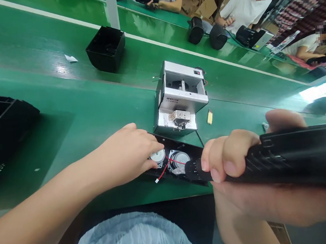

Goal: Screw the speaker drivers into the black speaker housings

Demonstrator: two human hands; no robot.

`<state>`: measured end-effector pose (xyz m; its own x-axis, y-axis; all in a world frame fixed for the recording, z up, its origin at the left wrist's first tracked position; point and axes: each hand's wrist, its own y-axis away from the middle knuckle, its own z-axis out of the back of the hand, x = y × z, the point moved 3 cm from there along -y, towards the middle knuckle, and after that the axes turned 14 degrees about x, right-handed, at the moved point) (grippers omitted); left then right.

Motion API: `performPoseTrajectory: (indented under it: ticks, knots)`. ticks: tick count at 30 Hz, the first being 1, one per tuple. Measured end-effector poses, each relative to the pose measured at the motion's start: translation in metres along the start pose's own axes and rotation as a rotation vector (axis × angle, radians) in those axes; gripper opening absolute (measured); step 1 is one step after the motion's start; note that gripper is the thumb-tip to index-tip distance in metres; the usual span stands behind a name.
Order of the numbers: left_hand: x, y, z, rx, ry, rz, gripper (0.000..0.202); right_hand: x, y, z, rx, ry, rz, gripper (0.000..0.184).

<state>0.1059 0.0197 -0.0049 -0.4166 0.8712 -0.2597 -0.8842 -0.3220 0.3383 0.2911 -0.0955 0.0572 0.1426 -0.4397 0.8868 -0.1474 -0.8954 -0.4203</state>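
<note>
A long black speaker panel (197, 180) lies on the green bench in front of me, with two round speakers (182, 158) set in it. Red wires cross between them, and a white plug (156, 180) hangs at the near edge. My left hand (139, 150) grips the panel's left end, thumb and fingers around the left speaker (158, 157). In my right hand (230, 156) is a black electric screwdriver (298, 156), its nose pointing left over the panel's right part. The tip of the bit is hard to make out.
Behind the panel stands a silver screw feeder (187, 97). A small yellow piece (209, 117) lies to its right. Black housings stand at left (11, 130) and farther back (106, 49). Co-workers (241, 8) sit across the bench, near black speaker housings (195, 30).
</note>
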Motion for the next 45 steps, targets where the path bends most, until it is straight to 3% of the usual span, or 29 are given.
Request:
performPoseTrajectory:
  ticks: [9, 24, 33, 38, 43, 45]
  knots:
    - [0.002, -0.004, -0.003, 0.004, 0.004, 0.032, 0.025, -0.015, 0.009, -0.009, -0.077, -0.044, -0.027, 0.07]
    - [0.004, -0.005, -0.008, -0.065, 0.039, -0.04, 0.027, -0.025, 0.017, -0.011, -0.027, 0.103, -0.04, 0.034]
    - [0.003, -0.006, -0.006, -0.029, 0.034, -0.017, 0.018, -0.029, 0.016, -0.016, -0.066, 0.181, -0.049, 0.03]
    - [0.003, -0.005, -0.007, -0.03, 0.028, -0.017, 0.018, -0.031, 0.02, -0.02, -0.109, 0.153, -0.043, 0.041]
    - [0.002, -0.003, -0.011, -0.041, 0.006, -0.021, 0.019, -0.03, 0.022, -0.028, 0.024, 0.113, 0.062, 0.02]
    - [0.002, -0.001, -0.012, -0.055, 0.005, -0.03, 0.02, -0.029, 0.024, -0.031, 0.107, 0.132, 0.065, 0.028]
